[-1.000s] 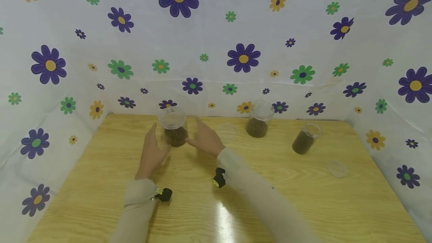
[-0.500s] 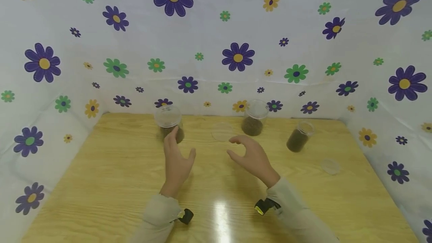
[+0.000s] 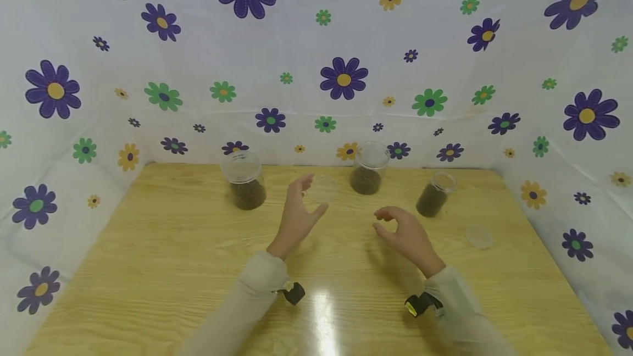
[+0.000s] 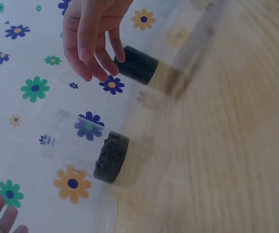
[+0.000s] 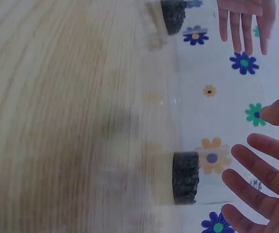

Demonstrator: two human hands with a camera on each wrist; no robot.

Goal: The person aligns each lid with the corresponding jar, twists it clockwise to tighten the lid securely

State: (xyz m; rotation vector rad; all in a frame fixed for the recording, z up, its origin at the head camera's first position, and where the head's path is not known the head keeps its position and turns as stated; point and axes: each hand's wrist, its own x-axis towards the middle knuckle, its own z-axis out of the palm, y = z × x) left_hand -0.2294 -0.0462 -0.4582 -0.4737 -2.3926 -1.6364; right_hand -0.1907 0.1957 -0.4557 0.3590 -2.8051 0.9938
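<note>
My left hand [image 3: 296, 218] hovers in front of a clear round lid [image 3: 323, 189] lying on the table, its thumb spread from the fingers and nothing in its grasp. To the right, my right hand [image 3: 407, 238] is raised above the wood with loosely bent fingers, holding nothing. A clear jar [image 3: 247, 188] partly filled with dark granules stands left of the hands, apparently with a lid on top. Behind them is a similar jar [image 3: 367, 177], whose clear body shows in the right wrist view. A narrower jar [image 3: 432, 199] of dark contents stands nearest my right hand.
Another small clear lid [image 3: 478, 237] lies at the right of the wooden table [image 3: 163, 257]. White cloth [image 3: 296, 43] printed with flowers rises behind the table and along both sides.
Both hands have left the left jar, where they were around it a second ago, and moved right. The left hand is now by the lid, the right hand nearer the narrow jar.
</note>
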